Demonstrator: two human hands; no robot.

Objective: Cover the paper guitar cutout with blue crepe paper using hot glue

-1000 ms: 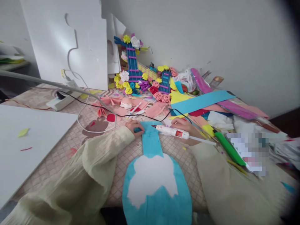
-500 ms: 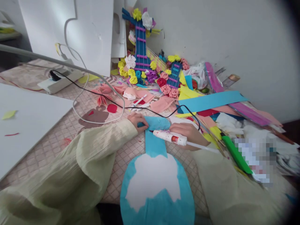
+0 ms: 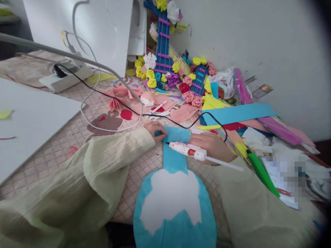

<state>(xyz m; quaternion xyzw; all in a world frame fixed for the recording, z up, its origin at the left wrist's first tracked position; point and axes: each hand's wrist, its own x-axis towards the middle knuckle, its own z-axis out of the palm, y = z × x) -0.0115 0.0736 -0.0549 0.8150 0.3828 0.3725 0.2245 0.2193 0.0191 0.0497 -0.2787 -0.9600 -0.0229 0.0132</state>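
A guitar-shaped cutout (image 3: 174, 199) lies in front of me, white in the middle and covered in light blue paper round the edge and up its neck. My left hand (image 3: 154, 130) pinches the blue paper at the top left of the neck. My right hand (image 3: 212, 146) holds a white glue gun (image 3: 190, 151) lying across the neck, its nozzle pointing left at the paper and a white glue stick sticking out to the right. Its black cord (image 3: 144, 114) runs off to the left.
Behind lie paper scraps, a blue strip (image 3: 239, 113), pink folded pieces (image 3: 121, 96), blue stick guitars with paper roses (image 3: 165, 62), a green-handled tool (image 3: 262, 172), a power strip (image 3: 66, 77), white foam boards (image 3: 85, 34) and a white sheet (image 3: 28, 120) at left.
The view has dropped and drawn closer. Both hands stay at the neck's top; the glue gun has shifted slightly down and left across the blue paper.
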